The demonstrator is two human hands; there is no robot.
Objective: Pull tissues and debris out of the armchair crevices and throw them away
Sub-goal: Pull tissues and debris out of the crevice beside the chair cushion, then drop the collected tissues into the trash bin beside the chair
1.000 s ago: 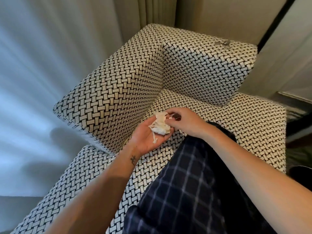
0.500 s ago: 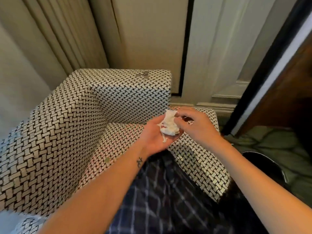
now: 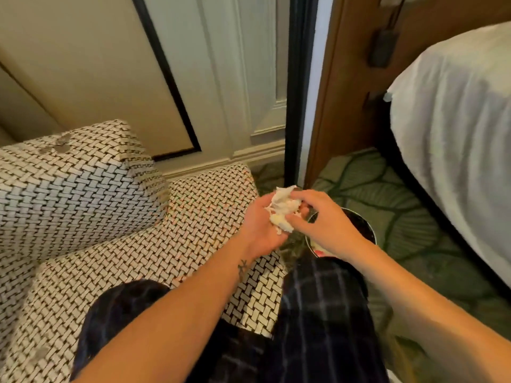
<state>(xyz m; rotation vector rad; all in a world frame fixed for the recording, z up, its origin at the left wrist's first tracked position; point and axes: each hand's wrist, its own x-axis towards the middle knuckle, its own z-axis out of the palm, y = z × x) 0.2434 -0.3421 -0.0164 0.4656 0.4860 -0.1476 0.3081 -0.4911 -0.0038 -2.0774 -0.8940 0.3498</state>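
You hold a crumpled white tissue wad (image 3: pixel 282 214) at the 3 o'clock edge of the black-and-white woven armchair (image 3: pixel 116 222).
Your left hand (image 3: pixel 258 230) cups the wad from below, fingers curled up round it. Your right hand (image 3: pixel 329 225) pinches it from 3 o'clock. A round dark bin (image 3: pixel 362 228) stands on the green leaf-patterned carpet (image 3: pixel 401 217), partly hidden under your right wrist.

- Forearms (image 3: pixel 414 299) bare, sleeveless as far as seen.
- Small dark star-ish tattoo (image 3: pixel 243 268) on wrist, just below L hand (image 3: pixel 260 230).
- Trousers (image 3: pixel 318 313) below L hand: dk navy plaid w/ thin pale lines.
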